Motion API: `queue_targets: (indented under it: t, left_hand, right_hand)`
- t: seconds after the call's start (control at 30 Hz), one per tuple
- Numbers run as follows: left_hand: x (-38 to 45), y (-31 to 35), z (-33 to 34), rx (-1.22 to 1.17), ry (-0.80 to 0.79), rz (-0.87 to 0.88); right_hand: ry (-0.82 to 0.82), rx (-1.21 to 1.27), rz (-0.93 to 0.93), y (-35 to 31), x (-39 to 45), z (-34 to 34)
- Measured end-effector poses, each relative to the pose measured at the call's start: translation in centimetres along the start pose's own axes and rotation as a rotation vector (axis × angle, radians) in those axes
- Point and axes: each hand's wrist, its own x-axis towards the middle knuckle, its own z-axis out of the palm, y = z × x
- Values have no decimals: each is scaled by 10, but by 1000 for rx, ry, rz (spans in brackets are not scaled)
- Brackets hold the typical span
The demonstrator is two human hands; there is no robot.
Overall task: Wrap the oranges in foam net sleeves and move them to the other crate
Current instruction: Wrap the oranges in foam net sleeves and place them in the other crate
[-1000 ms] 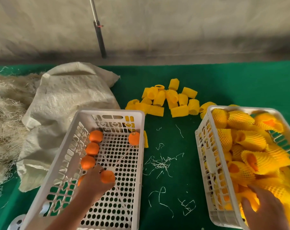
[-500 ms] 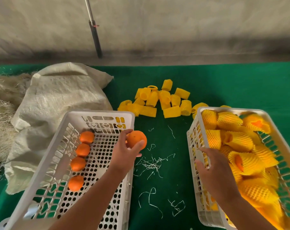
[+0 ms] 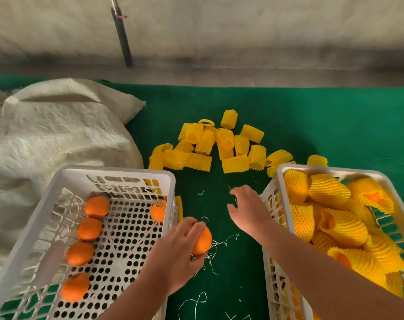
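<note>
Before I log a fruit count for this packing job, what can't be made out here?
- Head view: layers under the top wrapped oranges in the right crate are covered.
- Left crate: its near end is cut by the frame edge and the forearm.
- Orange in the left hand: partly hidden by fingers.
- Sack: contents unseen.

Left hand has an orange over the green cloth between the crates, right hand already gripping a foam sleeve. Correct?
Not quite. In the head view the right hand is open and holds nothing; the foam sleeves lie untouched beyond it. The left hand does hold an orange over the green cloth.
</note>
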Motion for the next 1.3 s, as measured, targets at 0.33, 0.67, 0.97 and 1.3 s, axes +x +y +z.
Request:
queue_targets:
  t: [0.33,0.67,0.97,1.3]
  left_hand:
    - [24,-5,-8,35,-55,95]
    - [39,-1,-15,33,35,33]
    - [17,-5,-2,-75,-134,-12]
    - [-16,24,-27,6,-274,158]
  right_hand:
    - [-291,-348,116,-4,166,44]
    - [-254,-330,337,3,191,78]
    - [24,-57,84,-14,56,35]
    - [37,149,24,-21,-134,12]
